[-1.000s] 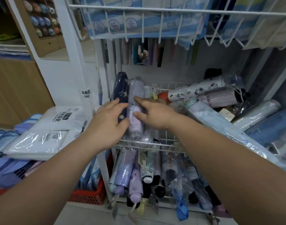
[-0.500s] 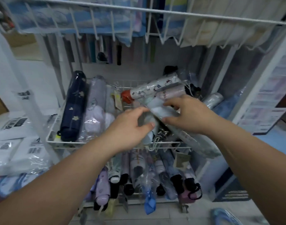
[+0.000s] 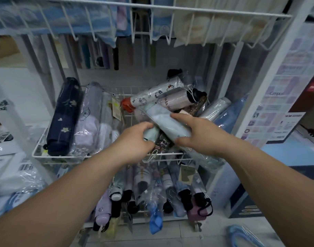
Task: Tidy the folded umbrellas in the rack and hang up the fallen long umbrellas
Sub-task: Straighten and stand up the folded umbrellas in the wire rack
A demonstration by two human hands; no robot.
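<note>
A white wire basket on the rack holds folded umbrellas. At its left a navy flowered umbrella and a lilac one lie straight, side by side. On the right, several umbrellas lie crossed in a heap, among them a white cartoon-print one. My right hand grips a pale blue umbrella in clear wrap that lies slanted over the heap. My left hand is closed on a small pale green umbrella just beneath it.
A lower basket holds several upright-packed folded umbrellas, handles toward me. An upper wire shelf hangs overhead. Long umbrellas hang behind. Plastic-wrapped packages lie to the left. A blue item lies on the floor at lower right.
My hands left the lilac umbrella at the left and moved right to the heap. The right hand took the pale blue umbrella, the left closed on the one beneath. My view turned right.
</note>
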